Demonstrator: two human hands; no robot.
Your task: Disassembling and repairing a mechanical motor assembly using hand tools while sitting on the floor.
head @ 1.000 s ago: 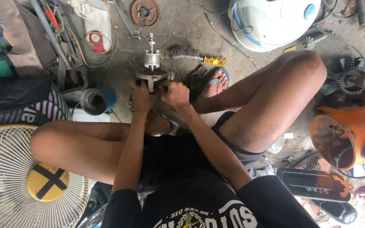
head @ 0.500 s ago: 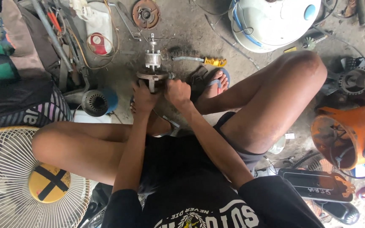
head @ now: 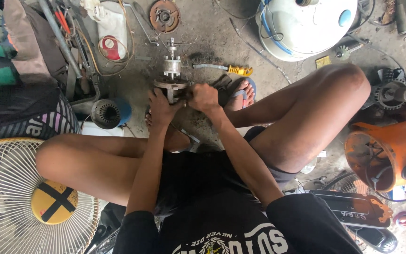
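Note:
I sit on a dirty concrete floor with my legs folded. Between my feet stands a grey metal fan motor assembly (head: 171,75), a round end plate with a rotor and shaft rising from it. My left hand (head: 161,107) grips the near left side of its round plate. My right hand (head: 203,97) clasps the right side of the plate, fingers curled on it. The lower part of the assembly is hidden behind both hands.
A wire brush with a yellow handle (head: 222,68) lies right of the motor. A stator ring (head: 106,114) and blue cap sit left. A fan grille (head: 24,197) is lower left, a white tank (head: 306,28) upper right, an orange fan housing (head: 391,155) right, tools upper left.
Both hands stay on the motor plate; they have shifted slightly, with the right hand a little higher on the plate. The motor stays upright in the same spot.

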